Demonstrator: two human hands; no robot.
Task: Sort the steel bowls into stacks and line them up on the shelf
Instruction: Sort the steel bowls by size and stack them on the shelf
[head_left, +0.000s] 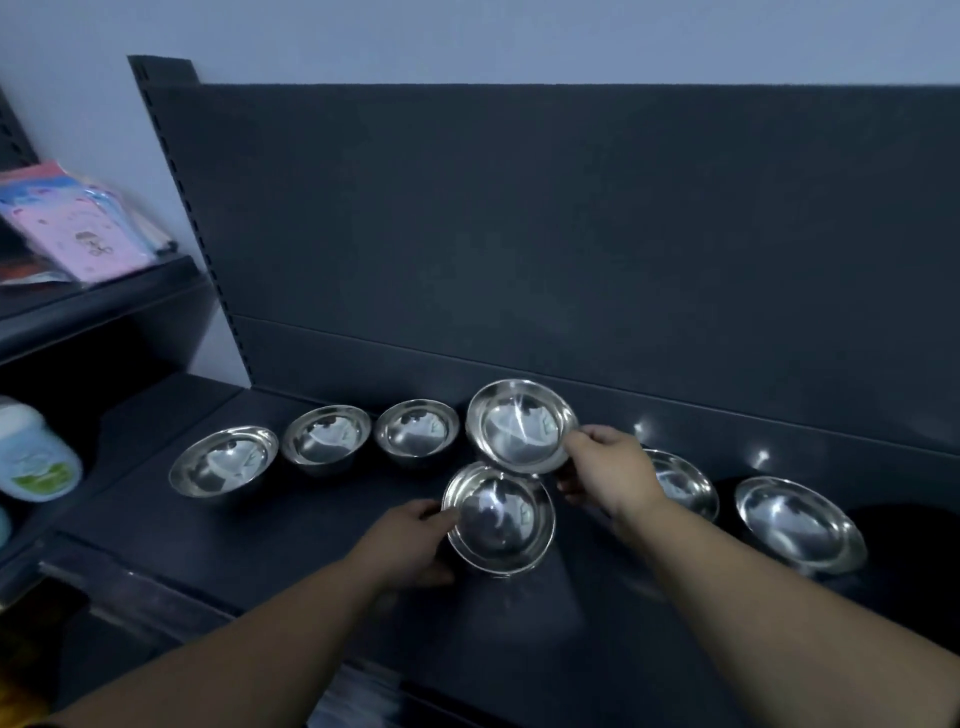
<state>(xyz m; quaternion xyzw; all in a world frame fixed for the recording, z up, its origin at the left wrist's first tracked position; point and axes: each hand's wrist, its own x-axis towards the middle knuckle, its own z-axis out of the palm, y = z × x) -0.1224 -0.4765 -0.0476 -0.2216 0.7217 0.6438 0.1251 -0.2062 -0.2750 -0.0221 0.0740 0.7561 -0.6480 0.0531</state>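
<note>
Steel bowls (501, 519): left hand (410, 540) grips one, right hand (608, 467) another (higher, tilted).

- The bare left forearm (249, 639) and bare right forearm (769, 613) reach forward from the lower edge, drawing closer toward the hands.
- The left hand (415, 540) grips the nearer shiny round steel bowl (498, 525), with the thumb at its rim and the fingers curled against its side.
- The right hand (608, 467) pinches the rim of the farther shiny round steel bowl (519, 426), thumb on top, holding it tilted.
</note>
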